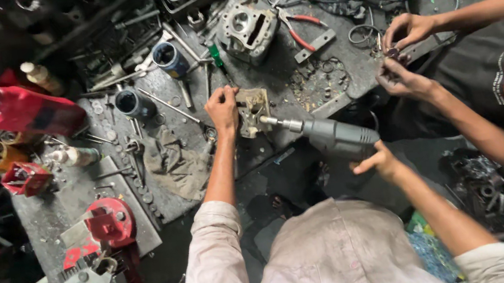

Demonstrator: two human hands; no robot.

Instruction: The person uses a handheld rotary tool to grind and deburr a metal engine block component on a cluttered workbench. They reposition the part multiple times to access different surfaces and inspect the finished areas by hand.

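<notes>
My left hand (223,109) presses down on a small dirty metal engine part (254,110) lying on the dark workbench (282,72). My right hand (376,161) grips the handle of a grey power drill (332,136). The drill's tip touches the right side of the metal part. Both my sleeves are pale and rolled up.
Another person's two hands (401,54) at the right hold a small round piece. A grey cylinder head (246,27), red-handled pliers (301,28), cans (170,58), a rag (175,161), red engine parts (106,258) and a red jug (24,110) crowd the bench.
</notes>
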